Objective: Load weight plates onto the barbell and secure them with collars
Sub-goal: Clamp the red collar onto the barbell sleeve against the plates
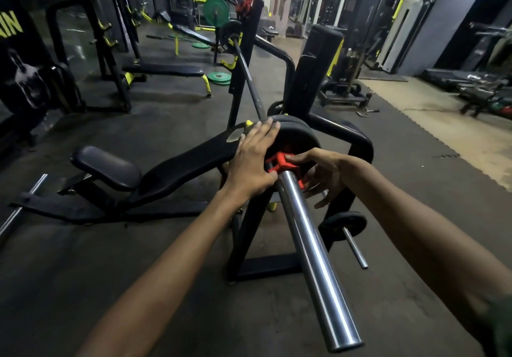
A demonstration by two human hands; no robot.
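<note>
A black padded incline bench [177,168] stretches across the middle left of the frame, its round seat pad [108,167] at lower left. Behind it, at upper left, stands a flat bench [163,70] with yellow legs. Green plates [219,77] lie on the dark floor beside it. A treadmill [465,78] sits at the far right edge.

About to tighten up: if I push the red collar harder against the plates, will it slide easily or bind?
The red collar probably slides easily: the sleeve looks smooth and polished. It seems light plastic. The black plates already back it, so it should stop quickly.
</note>
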